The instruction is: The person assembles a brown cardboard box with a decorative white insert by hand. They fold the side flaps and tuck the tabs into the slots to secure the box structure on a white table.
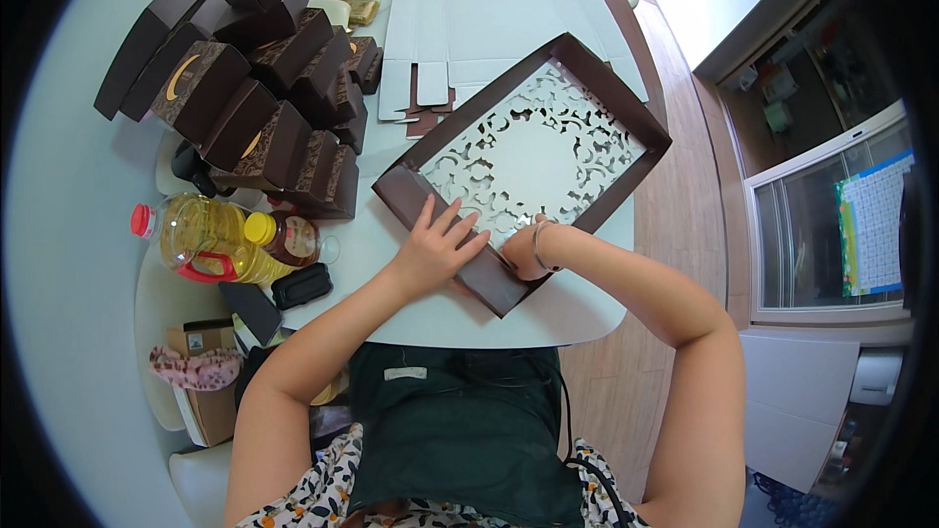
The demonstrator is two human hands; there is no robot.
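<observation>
One dark green apron shows on the near side of a shallow dark brown cardboard box, which lies askew on the white worktop. The left hand rests flat, fingers spread, on the box's near folded wall, clasping nothing. The right hand dips inside the box's near corner, fingers mostly hidden; whether they grip cannot be told. Within the box lies a white panel with scroll-shaped cutouts. Left of the box are a black oblong case, a yellow-lidded jar and a red-capped bottle of yellow liquid; farther away, also left of it, dark brown cartons are piled. Flat white cardboard blanks lie beyond the box.
</observation>
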